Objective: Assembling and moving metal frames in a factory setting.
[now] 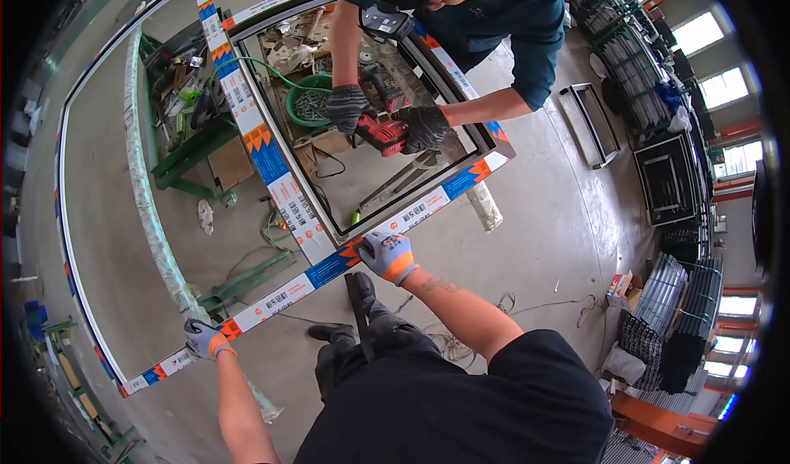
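A large metal window frame (284,295), its bars wrapped in blue, orange and white protective film, spans the view in front of me. My left hand (203,338), in a grey glove with an orange cuff, is closed over the near bar toward its left end. My right hand (387,256), gloved alike, grips the same bar farther right, beside a joint with a crossbar (267,158). Across from me a co-worker in dark gloves holds a red power tool (384,133) inside the frame's right-hand opening. My thumbs and fingertips are partly hidden.
Beneath the opening are a green bowl of screws (310,102) and another cordless tool (378,83). A green workbench (185,155) bears scattered tools at left. A wrapped long bar (148,192) lies under the frame. Cables trail over the floor; stacked profiles (658,295) stand at right.
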Demonstrator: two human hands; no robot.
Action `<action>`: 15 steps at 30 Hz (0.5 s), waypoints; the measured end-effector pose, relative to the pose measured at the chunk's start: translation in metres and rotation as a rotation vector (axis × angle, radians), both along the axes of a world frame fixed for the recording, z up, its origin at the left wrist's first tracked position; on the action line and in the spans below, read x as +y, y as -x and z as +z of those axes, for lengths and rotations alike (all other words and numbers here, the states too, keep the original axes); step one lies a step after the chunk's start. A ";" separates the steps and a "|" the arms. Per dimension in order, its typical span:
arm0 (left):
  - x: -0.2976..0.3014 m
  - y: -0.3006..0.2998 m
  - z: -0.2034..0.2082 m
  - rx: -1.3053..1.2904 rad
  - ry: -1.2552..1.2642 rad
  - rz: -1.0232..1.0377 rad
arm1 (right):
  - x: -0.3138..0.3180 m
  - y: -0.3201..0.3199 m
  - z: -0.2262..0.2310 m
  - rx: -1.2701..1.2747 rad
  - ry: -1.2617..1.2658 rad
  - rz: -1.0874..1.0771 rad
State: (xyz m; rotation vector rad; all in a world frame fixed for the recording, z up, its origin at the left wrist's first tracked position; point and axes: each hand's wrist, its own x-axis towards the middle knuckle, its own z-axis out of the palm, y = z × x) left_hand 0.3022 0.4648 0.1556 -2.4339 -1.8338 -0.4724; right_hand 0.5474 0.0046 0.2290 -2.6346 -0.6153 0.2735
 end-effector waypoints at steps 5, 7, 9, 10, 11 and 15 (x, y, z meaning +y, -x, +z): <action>-0.002 -0.002 0.004 -0.036 0.020 -0.016 | 0.000 0.000 0.000 -0.027 -0.008 0.003; 0.003 0.002 -0.001 -0.008 -0.023 -0.012 | 0.001 0.000 0.002 -0.019 -0.003 0.009; 0.003 0.003 -0.001 -0.016 -0.010 -0.006 | 0.001 0.000 0.001 -0.041 -0.015 0.008; 0.001 0.001 -0.001 -0.022 0.006 -0.004 | 0.000 0.000 0.000 -0.042 -0.014 0.006; -0.001 -0.001 0.001 -0.023 0.007 -0.005 | 0.000 0.000 0.000 -0.029 -0.011 0.003; -0.007 -0.006 0.006 -0.040 0.012 -0.016 | -0.001 0.000 0.003 -0.042 -0.005 -0.003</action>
